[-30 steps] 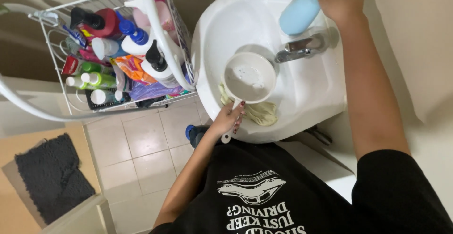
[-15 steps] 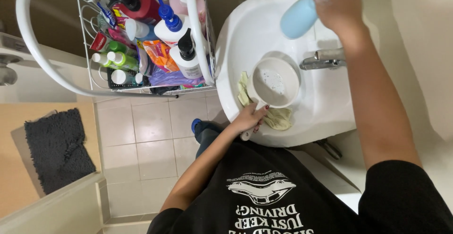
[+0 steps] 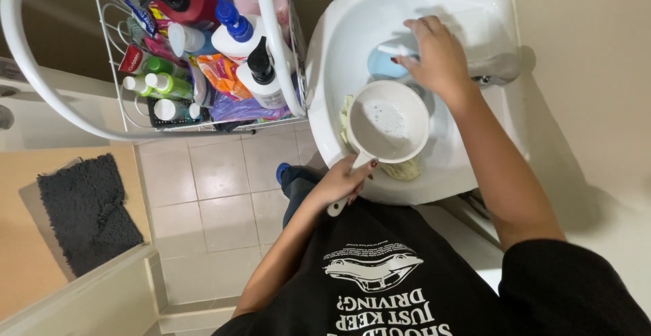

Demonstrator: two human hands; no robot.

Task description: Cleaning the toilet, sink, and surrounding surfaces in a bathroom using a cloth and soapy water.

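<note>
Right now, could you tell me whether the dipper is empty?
Not empty: the dipper, held upright by the left hand, shows sudsy water at its bottom.

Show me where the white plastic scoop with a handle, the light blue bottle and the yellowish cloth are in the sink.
white plastic scoop with a handle [image 3: 388, 122], head view, inside of the bowl.
light blue bottle [image 3: 384, 63], head view, body beside the right hand [image 3: 437, 54].
yellowish cloth [image 3: 401, 170], head view, edge below the scoop.

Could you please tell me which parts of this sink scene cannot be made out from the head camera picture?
- Blue bottle: the right hand covers most of it, so the grip is unclear.
- Tap: mostly behind the right wrist.
- Yellowish cloth: largely under the white scoop.
- Scoop handle: wrapped by the left hand.
- Wire rack bottles: cut off by the top edge.
</note>
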